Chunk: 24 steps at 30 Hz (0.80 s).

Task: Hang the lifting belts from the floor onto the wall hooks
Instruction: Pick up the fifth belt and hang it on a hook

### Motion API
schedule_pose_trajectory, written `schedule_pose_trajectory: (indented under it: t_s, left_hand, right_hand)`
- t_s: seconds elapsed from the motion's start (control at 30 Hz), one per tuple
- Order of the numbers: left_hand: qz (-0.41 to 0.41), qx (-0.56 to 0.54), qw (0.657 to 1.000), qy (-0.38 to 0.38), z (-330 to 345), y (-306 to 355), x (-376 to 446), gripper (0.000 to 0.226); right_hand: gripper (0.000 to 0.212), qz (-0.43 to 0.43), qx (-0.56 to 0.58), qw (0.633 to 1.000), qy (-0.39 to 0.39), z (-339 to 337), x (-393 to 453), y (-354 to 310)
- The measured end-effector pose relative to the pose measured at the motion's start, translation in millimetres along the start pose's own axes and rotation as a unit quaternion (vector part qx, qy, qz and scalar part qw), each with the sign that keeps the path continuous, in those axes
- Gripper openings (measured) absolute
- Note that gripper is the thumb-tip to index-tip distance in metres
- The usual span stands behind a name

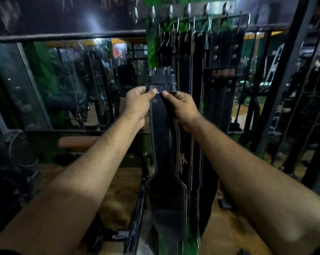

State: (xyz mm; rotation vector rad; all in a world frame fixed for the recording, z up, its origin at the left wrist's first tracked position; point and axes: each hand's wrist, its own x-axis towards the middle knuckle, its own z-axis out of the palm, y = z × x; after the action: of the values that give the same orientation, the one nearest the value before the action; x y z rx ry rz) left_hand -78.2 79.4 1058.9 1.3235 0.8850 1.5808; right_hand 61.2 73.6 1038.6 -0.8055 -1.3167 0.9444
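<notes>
A person stood in front of a wall full of hooks [189, 11] and held up a black belt [160, 129] with both bare hands. The left hand [137, 102] gripped the belt's top part from the left side, with its thumb pressed flat on the front and its fingers curled around behind. The right hand [181, 105] pinched the same part from the right side, thumb on the front too, so the two thumbs sat just beside each other. Both hands were closed tight on the belt. The belt's top end with its buckle [162, 74] stuck up just above the hands, well below the hooks. The rest of the belt hung straight down between the two arms, thin near the top and much wider near the bottom, with pale stitching along its edges. Farther back, more dark belts [220, 85] already hung in a row from the hooks, right behind the one being held and off to its right. One of them had red letters on it, too blurry to read. On the left, a mirror [69, 83] showed dim gym gear. A brown padded bench [76, 141] sat low on the left, near the left arm. On the far right stood black metal bars [284, 74]. The floor [223, 234] below looked brown. The top of the scene was blurry.
</notes>
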Motion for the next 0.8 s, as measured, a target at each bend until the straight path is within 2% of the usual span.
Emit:
schedule_pose_trajectory:
  t_s: [0.07,0.3,0.5,0.63,0.67,0.73,0.77,0.8]
  left_hand:
    - [0.026,0.000,1.000,0.004,5.0,15.3,4.7,0.012]
    - [0.102,-0.004,0.995,-0.018,29.9,55.4,21.2,0.009]
    - [0.148,-0.057,0.986,-0.045,54.4,59.1,21.4,0.012]
    - [0.154,-0.043,0.987,-0.034,49.1,33.2,10.0,0.009]
    - [0.137,-0.026,0.989,-0.045,46.1,22.8,4.2,0.012]
    - [0.076,0.021,0.996,-0.047,35.8,-5.6,-4.6,0.056]
    - [0.058,0.041,0.996,-0.063,28.8,-19.7,-12.4,0.068]
    - [0.050,0.057,0.993,-0.087,22.2,-32.4,-21.0,0.061]
  right_hand:
    - [0.032,-0.034,-0.019,0.999,0.003,-2.1,9.1,-16.0]
    - [0.013,-0.127,-0.043,0.991,0.015,-7.9,34.9,-64.5]
    - [0.037,-0.186,-0.038,0.977,0.094,1.6,59.3,-101.5]
    - [0.031,-0.203,-0.006,0.971,0.123,13.1,73.3,-109.5]
    - [0.032,-0.201,0.000,0.971,0.132,13.7,75.4,-108.3]
    - [0.035,-0.189,-0.005,0.971,0.149,12.3,77.6,-104.1]
    - [0.035,-0.177,-0.006,0.971,0.158,11.1,78.8,-101.1]
    - [0.035,-0.167,0.000,0.972,0.164,10.5,78.3,-98.6]
